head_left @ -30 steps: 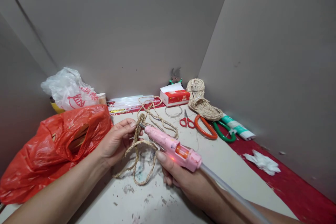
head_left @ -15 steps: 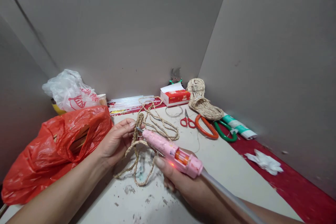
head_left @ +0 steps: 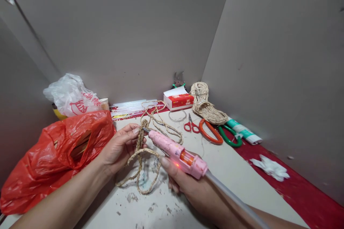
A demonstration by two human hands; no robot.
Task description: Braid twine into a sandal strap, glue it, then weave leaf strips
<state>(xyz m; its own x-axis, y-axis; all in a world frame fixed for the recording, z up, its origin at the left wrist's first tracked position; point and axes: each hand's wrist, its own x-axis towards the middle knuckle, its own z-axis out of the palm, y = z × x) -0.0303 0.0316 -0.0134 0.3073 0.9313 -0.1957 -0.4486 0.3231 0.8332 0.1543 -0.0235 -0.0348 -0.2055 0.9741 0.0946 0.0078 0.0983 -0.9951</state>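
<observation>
My left hand (head_left: 120, 146) pinches a bundle of braided straw rope (head_left: 140, 139) between thumb and fingers. Wrapped around a pink hot glue gun (head_left: 168, 145) is my right hand (head_left: 185, 182). The gun's metal tip touches or lies very close to the rope bundle; I cannot tell which. A long translucent glue stick (head_left: 236, 200) runs out of its rear, and a small red light glows on its side. One rope loop hangs below the bundle near my right thumb, and more rope lies in loose loops on the table behind.
A red plastic bag (head_left: 34, 161) fills the left side, with a white bag (head_left: 71, 96) behind. Glue sticks (head_left: 134, 107), a tissue pack (head_left: 178, 100) and woven straw slippers (head_left: 211, 112) line the back. Red scissors (head_left: 191, 125), orange handles (head_left: 211, 132), green handles (head_left: 231, 137) and crumpled tissue (head_left: 270, 168) lie rightward.
The glue gun's tip has shifted slightly right and up along the rope bundle. The hanging rope loop has moved a little. Both hands keep their grip.
</observation>
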